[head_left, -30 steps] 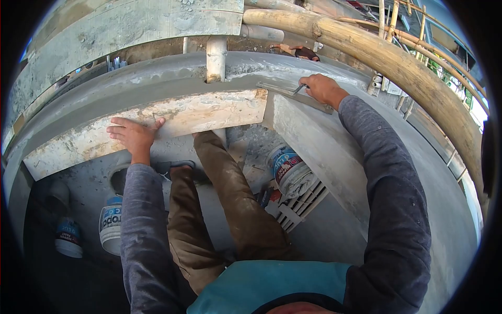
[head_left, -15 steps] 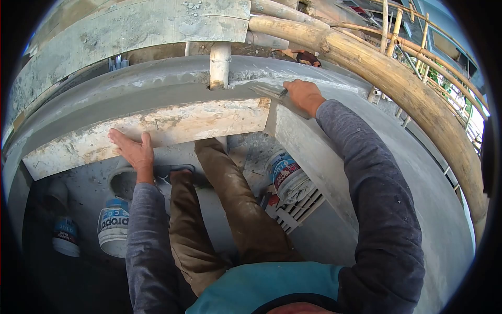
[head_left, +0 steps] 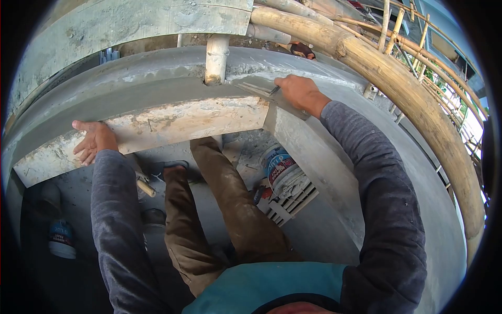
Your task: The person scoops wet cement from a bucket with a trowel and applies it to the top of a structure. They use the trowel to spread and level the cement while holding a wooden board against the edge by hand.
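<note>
1. Gripping the trowel (head_left: 274, 91) by its handle in the right hand (head_left: 303, 94), with the fingers curling around it and partly hidden from view.
2. Holding the trowel low over the grey ledge (head_left: 136, 99), at the corner where the right end of the board (head_left: 183, 121) is meeting the sloping side wall (head_left: 314, 152). Leaving unclear how much of the blade is touching the cement.
3. Resting the left hand (head_left: 97, 141) on the board near its left end, well apart from the trowel. Pointing the thumb outward near the top edge and bending the other fingers down over the pale, stained face, slightly spread and pinching nothing.
4. Having the board lying along the near side of the ledge, with the short post (head_left: 216, 60) rising from the cement behind it, near the trowel's far end.
5. Standing with both brown-trousered legs (head_left: 225, 188) below the board.
6. Seeing one bucket (head_left: 282, 167) to the right of the legs, beside the slatted rack (head_left: 293, 205), and a darker pail (head_left: 61, 238) at far left.
7. Facing the thick bamboo pole (head_left: 387, 68), curving across the upper right beyond the right hand.
</note>
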The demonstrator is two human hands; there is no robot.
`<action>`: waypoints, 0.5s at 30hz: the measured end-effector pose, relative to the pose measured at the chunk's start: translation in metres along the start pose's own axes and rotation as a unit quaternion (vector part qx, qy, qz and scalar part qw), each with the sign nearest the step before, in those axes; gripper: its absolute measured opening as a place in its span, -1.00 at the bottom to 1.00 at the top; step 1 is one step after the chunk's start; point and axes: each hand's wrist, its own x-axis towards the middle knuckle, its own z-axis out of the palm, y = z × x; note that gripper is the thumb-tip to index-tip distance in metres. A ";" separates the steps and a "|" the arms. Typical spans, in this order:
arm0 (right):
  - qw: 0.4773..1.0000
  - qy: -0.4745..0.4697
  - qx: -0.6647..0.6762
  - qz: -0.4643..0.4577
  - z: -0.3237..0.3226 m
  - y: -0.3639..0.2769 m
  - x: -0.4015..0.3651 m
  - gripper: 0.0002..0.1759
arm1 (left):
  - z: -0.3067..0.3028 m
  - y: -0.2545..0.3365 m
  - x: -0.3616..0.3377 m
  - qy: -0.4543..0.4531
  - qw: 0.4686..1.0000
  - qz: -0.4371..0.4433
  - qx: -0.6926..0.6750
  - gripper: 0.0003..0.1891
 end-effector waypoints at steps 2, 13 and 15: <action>0.999 -0.020 -0.013 0.025 0.007 0.016 0.004 -0.67 | 0.003 0.001 0.003 0.001 1.000 -0.006 0.005 0.19; 0.997 -0.021 0.078 -0.002 -0.045 -0.073 -0.011 -0.71 | -0.004 0.006 0.001 -0.022 0.999 -0.011 0.031 0.16; 0.994 0.029 0.102 -0.041 -0.046 -0.084 -0.025 -0.72 | -0.001 0.007 0.002 -0.023 0.999 -0.010 0.033 0.16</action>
